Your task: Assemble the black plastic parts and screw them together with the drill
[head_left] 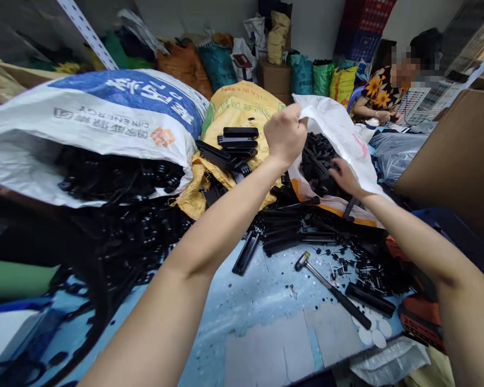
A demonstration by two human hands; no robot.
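My left hand is a fist closed on the rim of a white woven sack, pulling its mouth up and open. Inside the sack lies a heap of black plastic parts. My right hand reaches into the sack's mouth, its fingers spread at the edge of the heap; whether the fingertips hold a part cannot be made out. Just left of my left hand, black plastic housings are stacked on a yellow woven sack.
A hammer lies on the blue tabletop among scattered screws. A large white-and-blue sack of black parts stands left. A cardboard box and a red power tool are at right. Another person sits behind.
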